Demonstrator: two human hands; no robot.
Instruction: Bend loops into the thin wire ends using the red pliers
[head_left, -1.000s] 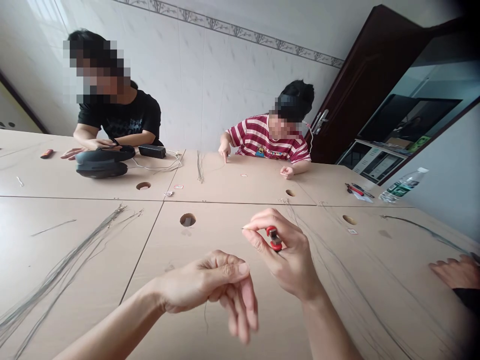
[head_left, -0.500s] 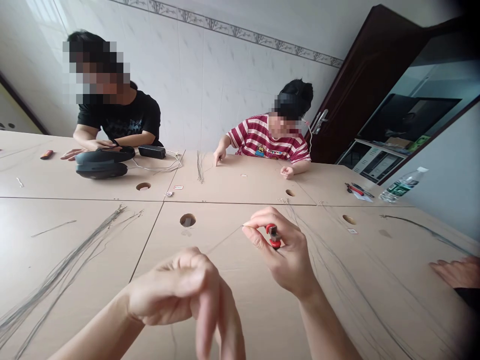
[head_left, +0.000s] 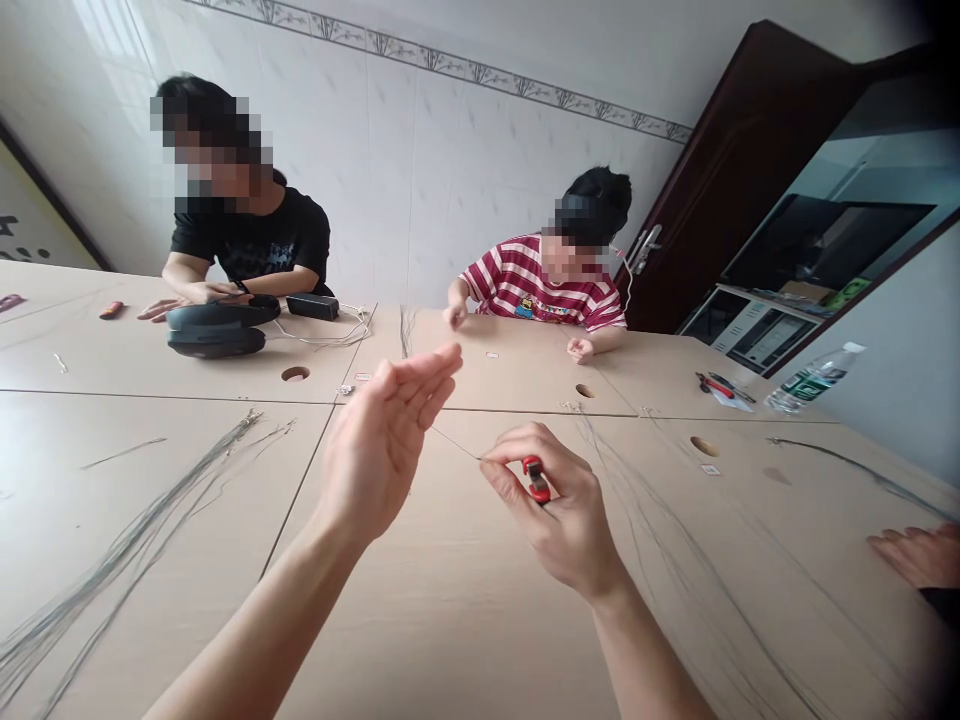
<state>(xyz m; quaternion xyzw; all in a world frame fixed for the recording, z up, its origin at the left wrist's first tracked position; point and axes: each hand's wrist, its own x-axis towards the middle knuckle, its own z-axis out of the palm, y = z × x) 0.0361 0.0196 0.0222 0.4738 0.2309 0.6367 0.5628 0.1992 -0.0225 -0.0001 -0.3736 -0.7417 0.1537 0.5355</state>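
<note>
My right hand (head_left: pixel 559 510) is closed, with thumb and index fingertip pinching the end of a thin wire (head_left: pixel 456 441). In the same hand a small pair of red-handled pliers (head_left: pixel 535 480) lies against the curled fingers, partly hidden. From the pinch, the wire runs up and left towards my left hand (head_left: pixel 382 440). That hand is raised with its fingers stretched out and the palm turned to the right. Whether the wire loops around its fingers I cannot tell.
Wire bundles lie on the table at left (head_left: pixel 150 535) and right (head_left: pixel 697 555). Two people sit opposite; another person's hand (head_left: pixel 911 552) rests at the right edge. A headset (head_left: pixel 214 330), a water bottle (head_left: pixel 814 380), tools (head_left: pixel 724 388) and several round holes are also on the table.
My left hand has swung up and away from me, its fingers going from hanging down to stretched upward. My right hand stays nearly in place, still pinching the wire.
</note>
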